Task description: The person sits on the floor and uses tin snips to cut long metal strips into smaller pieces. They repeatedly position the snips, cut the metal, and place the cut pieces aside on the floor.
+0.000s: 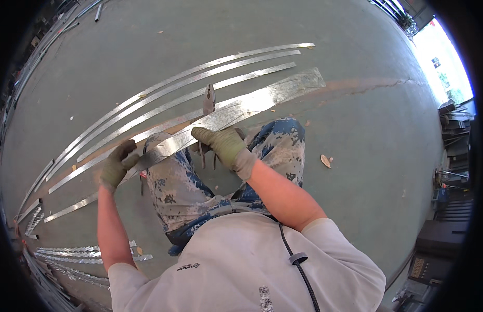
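A long, shiny sheet-metal strip (pixel 254 101) slants across my knees, its wide end pointing to the far right. My right hand (pixel 223 145), in a green work glove, is closed on the strip's near edge with the thumb on top. A pair of pliers (pixel 209 98) crosses under the strip; its jaws stick out beyond the far edge and its handles show beside my right hand. Whether those fingers also touch the pliers is hidden. My gloved left hand (pixel 119 164) is beside the strip farther left, fingers curved and apart from the thumb, with nothing visible between them.
Several narrow metal strips (pixel 215 62) lie side by side on the grey floor (pixel 356 156) ahead. Jagged metal strips (pixel 75 255) are at the lower left, near long metal lengths. A dry leaf (pixel 325 161) lies right of my knee. Dark metal stock (pixel 454 125) lines the right side.
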Tool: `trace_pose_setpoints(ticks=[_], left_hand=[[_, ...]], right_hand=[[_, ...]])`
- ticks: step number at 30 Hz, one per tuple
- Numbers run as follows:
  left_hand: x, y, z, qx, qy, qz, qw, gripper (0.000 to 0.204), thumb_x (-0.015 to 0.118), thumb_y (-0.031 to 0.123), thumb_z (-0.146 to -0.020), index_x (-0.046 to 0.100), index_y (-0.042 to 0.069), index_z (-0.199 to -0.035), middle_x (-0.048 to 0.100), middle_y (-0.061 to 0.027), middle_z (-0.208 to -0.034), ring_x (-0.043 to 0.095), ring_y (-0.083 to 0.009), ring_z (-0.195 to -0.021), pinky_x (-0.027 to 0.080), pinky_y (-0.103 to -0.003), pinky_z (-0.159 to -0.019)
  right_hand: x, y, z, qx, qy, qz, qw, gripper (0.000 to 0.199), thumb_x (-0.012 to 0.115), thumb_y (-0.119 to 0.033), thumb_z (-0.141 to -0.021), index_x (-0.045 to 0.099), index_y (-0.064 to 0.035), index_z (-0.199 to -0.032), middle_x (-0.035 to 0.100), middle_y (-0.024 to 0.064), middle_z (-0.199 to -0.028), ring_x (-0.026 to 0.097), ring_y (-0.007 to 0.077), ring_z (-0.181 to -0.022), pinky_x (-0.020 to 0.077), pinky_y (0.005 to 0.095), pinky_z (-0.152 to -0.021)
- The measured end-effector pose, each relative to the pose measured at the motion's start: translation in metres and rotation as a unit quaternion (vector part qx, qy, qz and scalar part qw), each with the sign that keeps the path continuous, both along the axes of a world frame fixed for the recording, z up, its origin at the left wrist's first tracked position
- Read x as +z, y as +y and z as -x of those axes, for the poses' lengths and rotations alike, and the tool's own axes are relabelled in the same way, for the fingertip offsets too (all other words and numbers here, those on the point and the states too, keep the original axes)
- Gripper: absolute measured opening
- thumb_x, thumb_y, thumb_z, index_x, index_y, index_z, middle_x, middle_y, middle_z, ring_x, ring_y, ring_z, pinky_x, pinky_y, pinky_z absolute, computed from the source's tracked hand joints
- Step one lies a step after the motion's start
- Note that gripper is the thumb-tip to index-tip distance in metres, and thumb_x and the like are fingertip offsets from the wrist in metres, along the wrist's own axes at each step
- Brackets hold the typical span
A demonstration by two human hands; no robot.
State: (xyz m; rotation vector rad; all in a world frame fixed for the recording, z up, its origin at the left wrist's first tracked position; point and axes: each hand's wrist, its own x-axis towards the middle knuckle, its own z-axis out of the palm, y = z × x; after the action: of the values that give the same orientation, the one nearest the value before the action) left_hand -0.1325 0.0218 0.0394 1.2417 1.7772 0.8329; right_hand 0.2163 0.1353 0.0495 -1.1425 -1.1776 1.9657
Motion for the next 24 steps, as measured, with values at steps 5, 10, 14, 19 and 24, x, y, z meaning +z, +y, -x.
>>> trace_pose_setpoints(ticks=[5,10,14,19,24], left_hand=[[0.06,0.039,-0.112,-0.075,0.016,-0.144,0.987,0.074,0.082,0.023,-0.086,0.052,0.0,-0.149,0.06,-0.0171,-0.146,0.054,-0.0273,-0.14,0.044,-0.04,-0.117],[0.089,0.069,-0.185,-0.165,0.095,-0.189,0.963,0.078,0.081,0.028,-0.085,0.05,0.001,-0.151,0.058,-0.0206,-0.148,0.055,-0.0311,-0.139,0.043,-0.04,-0.117],[0.101,0.099,-0.207,-0.221,0.048,-0.142,0.964,0.086,0.082,0.04,-0.083,0.049,0.003,-0.153,0.058,-0.0234,-0.147,0.058,-0.0334,-0.135,0.047,-0.04,-0.112],[0.105,0.12,-0.231,-0.269,0.103,-0.077,0.955,0.088,0.08,0.052,-0.084,0.053,0.001,-0.15,0.069,-0.0245,-0.131,0.067,-0.0345,-0.122,0.052,-0.039,-0.104],[0.085,0.125,-0.248,-0.264,0.234,-0.073,0.933,0.084,0.078,0.059,-0.083,0.06,0.0,-0.14,0.075,-0.0183,-0.104,0.073,-0.0314,-0.099,0.056,-0.04,-0.088]], right_hand=[[0.017,-0.017,-0.007,-0.037,0.047,0.022,0.998,0.032,0.08,-0.027,-0.093,0.069,0.0002,-0.108,0.073,0.0093,-0.081,0.066,0.0172,-0.066,0.0529,0.0308,-0.062],[0.021,-0.038,-0.045,-0.081,0.126,0.078,0.986,0.039,0.075,-0.013,-0.095,0.06,0.0017,-0.127,0.071,0.0089,-0.093,0.066,0.0168,-0.07,0.0534,0.0301,-0.062],[0.02,-0.055,-0.094,-0.12,0.096,0.082,0.985,0.042,0.068,-0.01,-0.099,0.053,0.0005,-0.138,0.069,0.0092,-0.106,0.067,0.019,-0.08,0.0548,0.0352,-0.068],[0.058,-0.079,-0.14,-0.16,0.005,0.072,0.985,0.05,0.066,-0.015,-0.102,0.05,-0.0042,-0.148,0.071,0.011,-0.112,0.07,0.0196,-0.087,0.0574,0.0319,-0.075],[0.069,-0.084,-0.172,-0.123,-0.112,0.014,0.986,0.042,0.06,-0.02,-0.107,0.054,-0.0062,-0.145,0.072,0.0089,-0.114,0.07,0.0165,-0.091,0.0571,0.0297,-0.076]])
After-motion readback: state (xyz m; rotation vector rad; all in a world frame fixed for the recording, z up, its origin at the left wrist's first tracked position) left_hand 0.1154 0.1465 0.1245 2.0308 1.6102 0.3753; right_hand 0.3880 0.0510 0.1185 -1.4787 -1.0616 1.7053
